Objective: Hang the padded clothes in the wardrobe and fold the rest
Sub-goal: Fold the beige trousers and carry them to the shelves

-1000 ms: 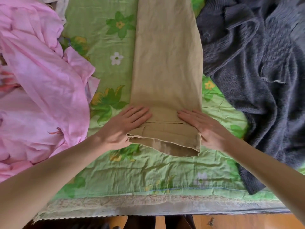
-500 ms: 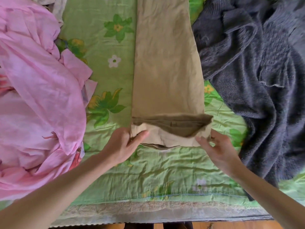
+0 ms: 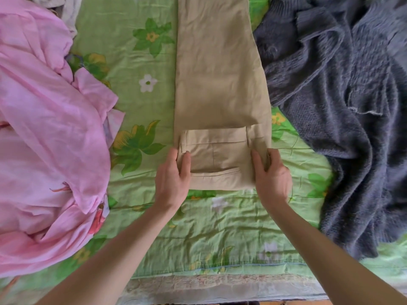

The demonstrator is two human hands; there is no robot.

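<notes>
Beige trousers (image 3: 220,84) lie lengthwise down the middle of the green floral bedspread (image 3: 141,62). Their near end is folded over onto the rest, with the waistband and a back pocket facing up. My left hand (image 3: 172,181) grips the left edge of that folded part, thumb on top. My right hand (image 3: 271,175) grips its right edge the same way.
A crumpled pink garment (image 3: 44,150) fills the left side of the bed. A dark grey fuzzy knit (image 3: 352,106) spreads over the right side. Pale cloth (image 3: 66,9) shows at the top left. The bed's near edge (image 3: 220,287) runs along the bottom, wooden floor below.
Both hands went from pressing flat on the trousers' near end to gripping its sides. They lifted that end and turned it over away from me, so the waistband and pocket now face up.
</notes>
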